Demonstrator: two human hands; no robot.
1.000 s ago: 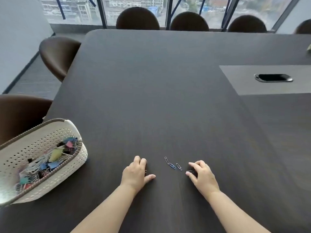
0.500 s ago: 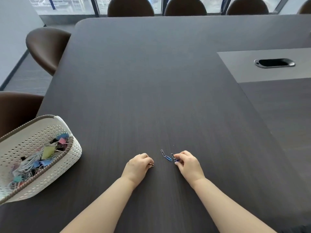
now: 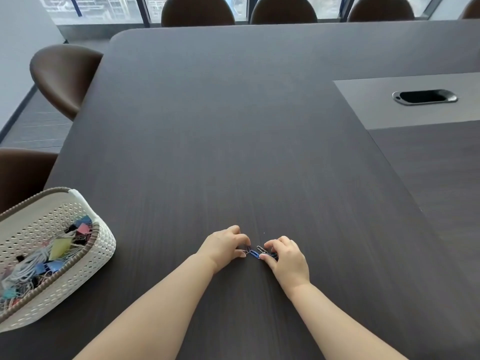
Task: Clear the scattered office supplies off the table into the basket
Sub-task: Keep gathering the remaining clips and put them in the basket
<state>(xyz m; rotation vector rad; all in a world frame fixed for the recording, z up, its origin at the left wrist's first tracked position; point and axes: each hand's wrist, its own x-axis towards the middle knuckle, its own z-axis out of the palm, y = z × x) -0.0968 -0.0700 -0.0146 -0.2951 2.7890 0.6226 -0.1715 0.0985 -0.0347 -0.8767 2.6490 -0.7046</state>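
Note:
A few small paper clips (image 3: 255,253), blue and silver, lie on the dark table (image 3: 233,152) near its front edge, bunched between my two hands. My left hand (image 3: 224,246) rests knuckles-up just left of them, fingertips pinched on a clip at the left end of the bunch. My right hand (image 3: 287,258) sits just right of them, thumb and fingers pinched around dark clips at the right end. A white perforated basket (image 3: 104,245) with a brown woven rim stands at the left, holding coloured binder clips, paper clips and a white cable.
Brown chairs line the table's left side (image 3: 62,76) and far edge (image 3: 283,11). A grey inset panel with an oval cable port (image 3: 424,96) lies at the right. Windows run along the back wall.
Both hands have slid inward towards each other, pushing the paper clips into one small bunch. The camera has tilted down a little.

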